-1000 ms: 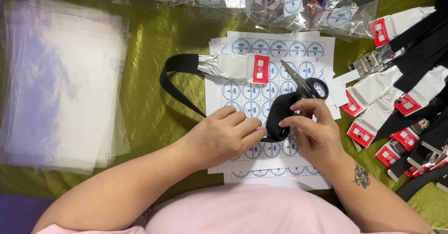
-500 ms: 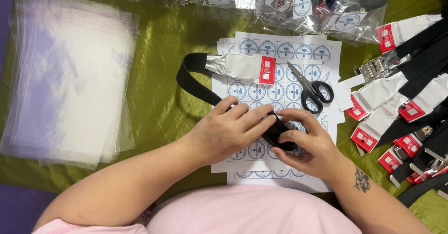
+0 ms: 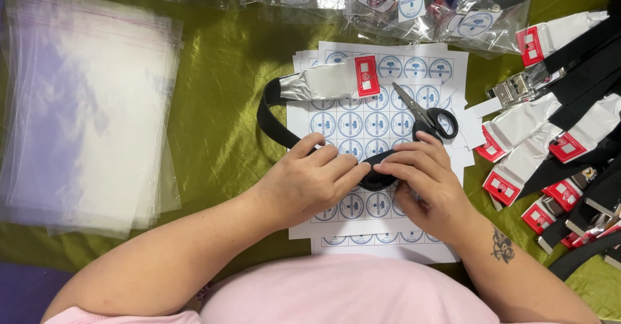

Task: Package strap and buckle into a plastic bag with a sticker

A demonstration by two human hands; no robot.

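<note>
Work surface: a desk [image 3: 220, 85] covered in olive-green satin cloth, creased and glossy, with a strip of purple showing at the lower left corner. Nothing of the room beyond the desk is in view.

Centre: a stack of sticker sheets [image 3: 375, 127], white with rows of round blue-and-white labels, lying flat on the cloth. A black strap [image 3: 275, 120] loops from a silver-wrapped buckle with a red tag [image 3: 336, 81] at the top of the sheets, curves out over the cloth to the left, and returns to the middle of the sheets, where its folded end sits under both hands.

Left hand [image 3: 310, 182]: fingers bent and drawn close, tips pressing the folded strap end from the left. Right hand [image 3: 424, 185]: fingers likewise close together, tips meeting the same fold from the right. Both hands pinch the strap against the sheets; the fingertips of the two hands nearly touch.

Black-handled scissors [image 3: 427, 114] lie closed on the sheets just above the right hand, not touched.

Left of the desk: a stack of clear plastic bags [image 3: 84, 110], flat, well apart from the hands. Top edge: filled clear bags with round labels [image 3: 414, 4]. Right edge: a heap of further black straps with silver-wrapped, red-tagged buckles [image 3: 556, 143], overlapping one another.
</note>
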